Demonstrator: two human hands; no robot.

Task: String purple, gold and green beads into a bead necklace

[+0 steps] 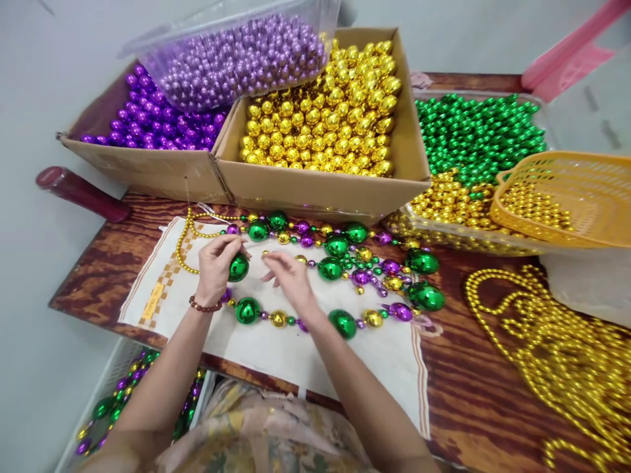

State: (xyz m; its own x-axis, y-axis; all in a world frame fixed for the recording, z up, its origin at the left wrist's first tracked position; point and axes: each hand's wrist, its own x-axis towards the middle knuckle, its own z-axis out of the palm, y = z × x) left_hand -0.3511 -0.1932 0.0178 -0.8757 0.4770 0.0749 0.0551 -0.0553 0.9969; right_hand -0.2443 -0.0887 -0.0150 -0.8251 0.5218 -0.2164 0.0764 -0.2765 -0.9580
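From the head camera, two cardboard boxes stand side by side at the back of the tabletop (458, 387). The left box (148, 167) holds shiny purple beads (162, 131); the right box (315, 192) is well filled with gold beads (315, 125). A clear plastic tub (182, 36) of paler purple beads (246, 62) rests tilted over both. To their right, a wide clear tray (463, 242) has green beads (478, 131) behind and small gold beads (444, 200) in front, with an orange basket (599, 190) leaning on it and more small gold beads showing inside. Below the tabletop's near edge, a white crate (106, 378) contains strung green, purple and gold beads (102, 408). Gold strands (566, 368) lie heaped at the right.

The bead strand (279, 318) lies looped on a white cloth (276, 351). The left hand (215, 266) has a narrow grip, fingertips pinched on the strand beside a large green bead (239, 268). The right hand (290, 279) is just beside it, fingers slightly bent; whether its grip holds anything I cannot tell.
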